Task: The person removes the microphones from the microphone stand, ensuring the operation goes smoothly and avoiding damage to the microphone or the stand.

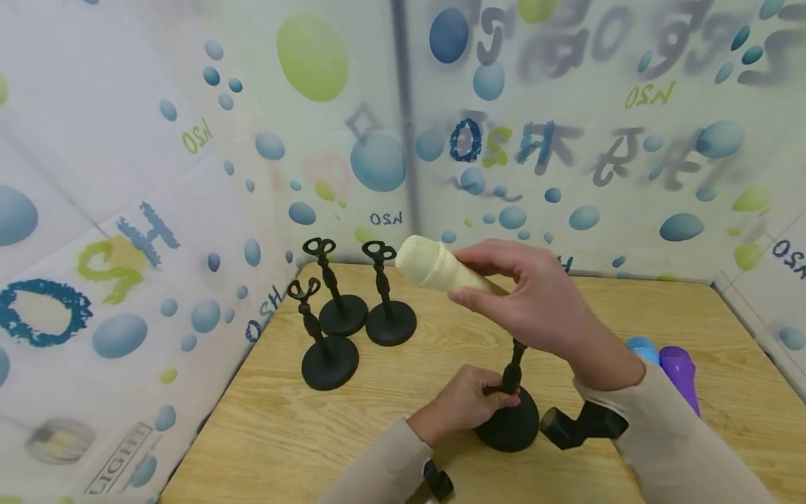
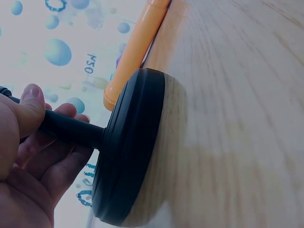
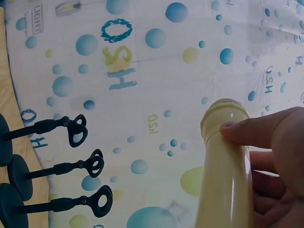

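A cream microphone (image 1: 434,266) is held by my right hand (image 1: 535,294), thumb on one side of its body and fingers on the other. It is tilted, mesh head up to the left, above a black microphone stand (image 1: 508,427). My left hand (image 1: 466,399) grips that stand's pole low down, and its round base (image 2: 130,147) rests on the table. The right hand and forearm hide the top of this stand in the head view. In the right wrist view the thumb (image 3: 247,130) lies just below the cream microphone's head.
Three more black stands (image 1: 330,362) with clip tops are grouped at the table's left. A blue microphone (image 1: 642,348) and a purple one (image 1: 680,374) lie at the right, partly behind the right arm. An orange microphone (image 2: 137,52) shows in the left wrist view. Patterned sheets (image 1: 352,175) line the table (image 1: 264,434).
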Available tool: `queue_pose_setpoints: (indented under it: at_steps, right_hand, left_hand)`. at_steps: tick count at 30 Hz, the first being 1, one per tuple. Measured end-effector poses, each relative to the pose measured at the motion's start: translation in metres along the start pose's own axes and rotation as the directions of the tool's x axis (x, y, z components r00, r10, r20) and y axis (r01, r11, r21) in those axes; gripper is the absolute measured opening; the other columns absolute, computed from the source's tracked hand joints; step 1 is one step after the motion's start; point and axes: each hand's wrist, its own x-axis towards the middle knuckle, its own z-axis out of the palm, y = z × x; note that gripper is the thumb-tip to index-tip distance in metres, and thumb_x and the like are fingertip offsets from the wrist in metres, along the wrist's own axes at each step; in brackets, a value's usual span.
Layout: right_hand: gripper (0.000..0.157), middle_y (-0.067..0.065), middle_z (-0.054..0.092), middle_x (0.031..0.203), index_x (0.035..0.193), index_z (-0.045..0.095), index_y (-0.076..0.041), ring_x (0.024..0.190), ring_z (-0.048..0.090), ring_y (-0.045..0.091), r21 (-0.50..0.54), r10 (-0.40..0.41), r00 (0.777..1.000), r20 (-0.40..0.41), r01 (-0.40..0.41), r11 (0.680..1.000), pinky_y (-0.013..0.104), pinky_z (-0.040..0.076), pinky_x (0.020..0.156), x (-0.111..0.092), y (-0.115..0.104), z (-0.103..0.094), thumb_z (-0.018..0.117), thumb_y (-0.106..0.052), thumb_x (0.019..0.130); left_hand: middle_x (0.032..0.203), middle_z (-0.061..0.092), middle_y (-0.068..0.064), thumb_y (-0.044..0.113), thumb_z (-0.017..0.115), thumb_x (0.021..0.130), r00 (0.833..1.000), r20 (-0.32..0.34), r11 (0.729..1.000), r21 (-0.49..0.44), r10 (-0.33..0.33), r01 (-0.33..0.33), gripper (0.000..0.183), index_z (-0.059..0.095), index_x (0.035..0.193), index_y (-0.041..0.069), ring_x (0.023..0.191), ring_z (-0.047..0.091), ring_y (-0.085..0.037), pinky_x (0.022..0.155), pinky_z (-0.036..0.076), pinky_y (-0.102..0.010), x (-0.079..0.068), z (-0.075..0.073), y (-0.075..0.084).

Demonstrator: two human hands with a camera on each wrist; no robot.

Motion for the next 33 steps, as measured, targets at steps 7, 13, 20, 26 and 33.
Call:
queue_pose_setpoints:
  at_steps: [7,13,20,26,33]
  right_hand:
    - [0.034,0.006,0.079,0.126,0.129,0.078,-0.010,0.110,0.076,0.022,0.034,0.014,1.000,0.004,-0.014,0.999,0.052,0.063,0.098,0.003,-0.003,0.000,0.083,-0.010,0.096]
    - [0.034,0.006,0.078,0.126,0.129,0.078,-0.010,0.113,0.077,0.022,0.034,0.040,0.999,0.007,-0.040,0.999,0.050,0.064,0.097,0.007,-0.005,0.002,0.083,-0.013,0.096]
    - [0.034,0.005,0.078,0.126,0.129,0.078,-0.011,0.114,0.076,0.023,0.040,0.071,0.997,0.013,-0.071,0.997,0.051,0.063,0.098,0.010,-0.008,0.004,0.084,-0.015,0.096]
    - [0.035,0.005,0.078,0.125,0.130,0.077,-0.011,0.114,0.076,0.022,0.044,0.073,0.997,0.019,-0.074,0.996,0.050,0.064,0.098,0.012,-0.009,0.005,0.083,-0.015,0.096]
    - [0.034,0.005,0.078,0.124,0.129,0.078,-0.011,0.112,0.076,0.022,0.050,0.052,0.999,0.008,-0.052,0.997,0.050,0.064,0.097,0.014,-0.008,0.006,0.084,-0.014,0.096]
  left_hand:
    - [0.100,0.085,-0.006,0.011,0.078,0.099,1.000,-0.002,1.000,-0.008,-0.019,0.019,0.010,0.083,0.098,0.003,0.094,0.072,0.008,0.087,0.057,-0.012,0.000,0.001,-0.001]
    - [0.100,0.085,-0.007,0.012,0.079,0.099,1.000,-0.005,1.000,-0.012,-0.021,0.021,0.010,0.083,0.098,0.003,0.093,0.072,0.009,0.085,0.058,-0.012,0.000,0.001,-0.001]
    - [0.100,0.085,-0.006,0.013,0.078,0.099,1.000,-0.005,1.000,0.007,-0.005,0.005,0.011,0.084,0.099,0.004,0.092,0.072,0.008,0.084,0.058,-0.012,-0.002,0.000,-0.003]
    - [0.099,0.085,-0.006,0.013,0.079,0.099,1.000,-0.009,1.000,0.006,-0.012,0.012,0.010,0.084,0.099,0.005,0.091,0.071,0.010,0.083,0.057,-0.012,-0.002,0.001,-0.003]
    - [0.099,0.085,-0.009,0.011,0.079,0.099,1.000,-0.012,1.000,-0.019,-0.020,0.020,0.009,0.083,0.098,0.004,0.090,0.071,0.010,0.083,0.057,-0.012,-0.002,0.002,-0.001]
